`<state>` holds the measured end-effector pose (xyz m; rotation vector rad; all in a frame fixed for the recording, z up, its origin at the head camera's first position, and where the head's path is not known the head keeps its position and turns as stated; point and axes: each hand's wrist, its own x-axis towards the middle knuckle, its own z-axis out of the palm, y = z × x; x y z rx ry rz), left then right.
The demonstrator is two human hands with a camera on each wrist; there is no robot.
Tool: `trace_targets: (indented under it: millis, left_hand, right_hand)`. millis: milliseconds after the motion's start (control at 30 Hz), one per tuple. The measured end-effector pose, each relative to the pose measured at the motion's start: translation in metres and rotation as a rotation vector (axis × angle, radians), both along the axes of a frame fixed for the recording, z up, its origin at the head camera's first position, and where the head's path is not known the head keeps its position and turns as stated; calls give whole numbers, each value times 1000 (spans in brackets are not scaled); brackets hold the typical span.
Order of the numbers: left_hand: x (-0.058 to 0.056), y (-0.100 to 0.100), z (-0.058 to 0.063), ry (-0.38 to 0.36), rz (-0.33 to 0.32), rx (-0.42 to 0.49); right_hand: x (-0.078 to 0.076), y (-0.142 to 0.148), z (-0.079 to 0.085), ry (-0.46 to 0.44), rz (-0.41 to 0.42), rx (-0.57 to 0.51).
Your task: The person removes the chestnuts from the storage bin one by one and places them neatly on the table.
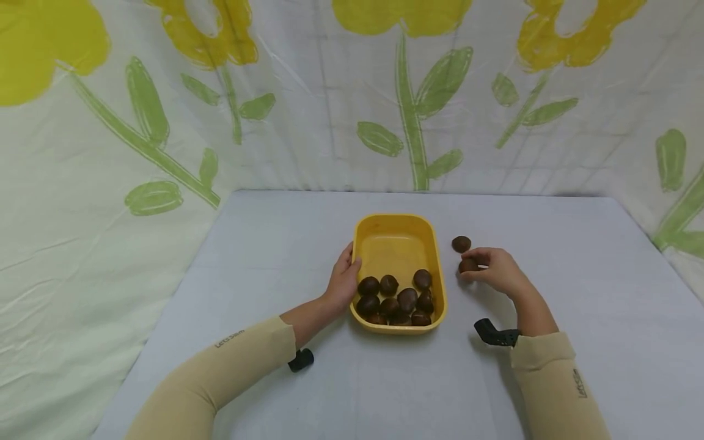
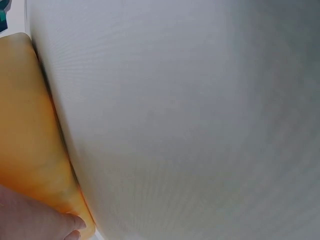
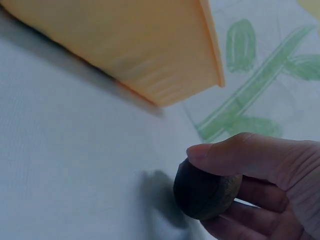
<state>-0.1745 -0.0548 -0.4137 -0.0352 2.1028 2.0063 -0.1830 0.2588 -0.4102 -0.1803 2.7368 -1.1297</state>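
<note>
The held chestnut [image 3: 200, 192] is pinched between the thumb and fingers of the right hand [image 1: 497, 269], which are closed only as far as its width. In the head view the fingers cover part of it; the right wrist view bares its dark, rounded side, with a blurred shadow beside it, though whether it touches the bench [image 1: 264, 256] is hard to tell. It lies to the right of the yellow tray [image 1: 393, 249], near but apart from it, with the left hand [image 1: 342, 282] across on the tray's other side. Just beyond it sits a loose chestnut [image 1: 461, 244], which only the head view shows.

The left hand grips the tray's left wall, thumb at the rim; its other fingers are partly hidden, so how tightly they curl cannot be told. The left wrist view shows the tray's outer wall, cut off, and a dark object [image 2: 3, 17] in the corner, too cropped to identify.

Only the head view looks inside the tray, where the chestnuts [image 1: 407, 300] crowd the near end, some partly hidden behind others. Beyond the bench hangs a flower-printed cloth [image 1: 291, 134], its upper blooms cut off by the frame.
</note>
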Motion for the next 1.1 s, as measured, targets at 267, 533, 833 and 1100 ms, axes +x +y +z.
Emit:
trace_targets:
  millis: [267, 533, 833, 1100]
  left_hand:
    - [0, 1, -3, 18, 11, -15]
    - [6, 0, 16, -9, -11, 0]
    - [14, 1, 27, -5, -16, -17]
    - [14, 1, 27, -7, -14, -17]
  right_hand:
    - [5, 3, -5, 10, 30, -26]
    - [7, 4, -7, 8, 68, -37]
    - [6, 2, -5, -6, 83, 2]
    - [7, 1, -3, -14, 89, 20]
